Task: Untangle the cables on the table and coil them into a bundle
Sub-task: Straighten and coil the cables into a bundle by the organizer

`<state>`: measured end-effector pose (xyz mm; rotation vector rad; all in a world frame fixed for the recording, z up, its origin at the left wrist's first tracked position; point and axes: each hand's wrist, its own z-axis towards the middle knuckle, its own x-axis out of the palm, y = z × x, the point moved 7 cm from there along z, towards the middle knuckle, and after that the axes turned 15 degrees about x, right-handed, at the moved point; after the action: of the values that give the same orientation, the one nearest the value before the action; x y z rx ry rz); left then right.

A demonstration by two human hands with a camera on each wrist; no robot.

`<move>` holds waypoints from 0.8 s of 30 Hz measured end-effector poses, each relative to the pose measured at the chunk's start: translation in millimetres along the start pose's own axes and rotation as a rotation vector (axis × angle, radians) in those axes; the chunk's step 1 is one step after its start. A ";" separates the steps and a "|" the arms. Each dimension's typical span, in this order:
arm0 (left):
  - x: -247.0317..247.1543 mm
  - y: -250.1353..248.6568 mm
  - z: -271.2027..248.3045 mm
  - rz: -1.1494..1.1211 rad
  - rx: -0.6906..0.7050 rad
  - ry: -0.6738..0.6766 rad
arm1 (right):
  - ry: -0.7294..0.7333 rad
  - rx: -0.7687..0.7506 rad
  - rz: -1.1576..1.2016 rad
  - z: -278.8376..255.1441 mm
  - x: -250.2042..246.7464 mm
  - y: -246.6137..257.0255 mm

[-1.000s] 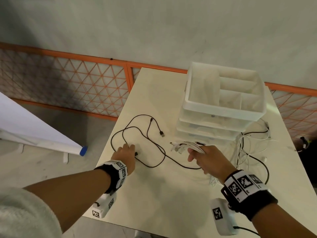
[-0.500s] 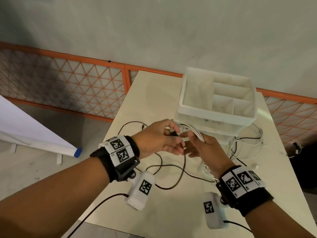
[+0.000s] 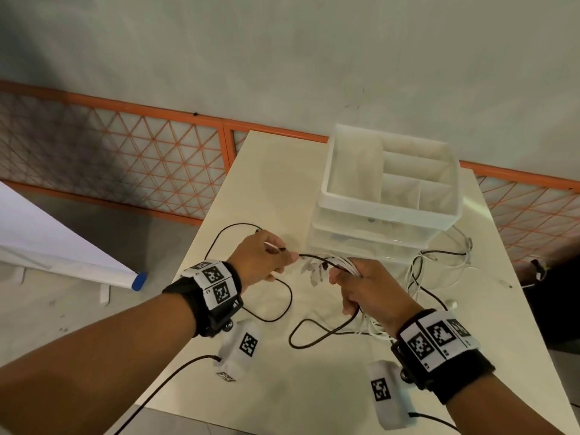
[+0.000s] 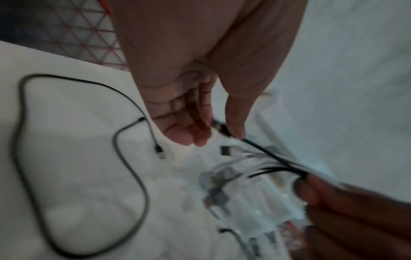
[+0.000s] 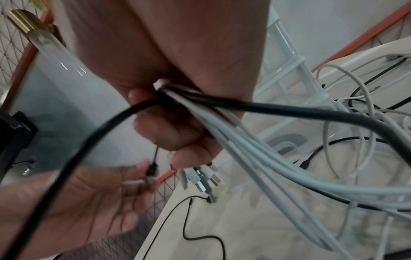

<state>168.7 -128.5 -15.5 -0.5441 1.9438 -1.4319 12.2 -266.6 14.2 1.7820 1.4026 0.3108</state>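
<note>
Translucent plastic organizer [image 3: 389, 211]; matt table [image 3: 314, 387].

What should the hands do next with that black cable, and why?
Probably the left hand should carry the black cable end it pinches over to the right hand, which already grips the white cables with plugs lined up. The black one's slack lies looped on the table.

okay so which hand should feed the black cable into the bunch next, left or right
Left, probably. The left hand pinches the black cable near its plug end and holds nothing else, while the right hand is clenched around the white cables and can only keep them gathered.
</note>
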 end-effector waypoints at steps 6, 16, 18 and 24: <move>-19.4 69.0 12.8 0.744 -0.149 0.168 | -0.066 0.060 -0.048 17.2 3.0 -2.8; 11.9 94.0 30.8 1.019 -0.075 0.394 | -0.103 0.106 -0.021 24.1 0.8 -7.2; 14.1 93.3 31.9 1.013 -0.043 0.374 | -0.104 0.116 -0.010 23.6 -2.5 -9.0; -57.2 88.3 30.2 1.122 -0.215 -0.016 | -0.107 0.121 0.015 24.7 -6.8 -10.2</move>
<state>234.7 -82.9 -90.0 0.4300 1.8645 -0.4948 18.6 -283.3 -6.7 1.8798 1.3573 0.1390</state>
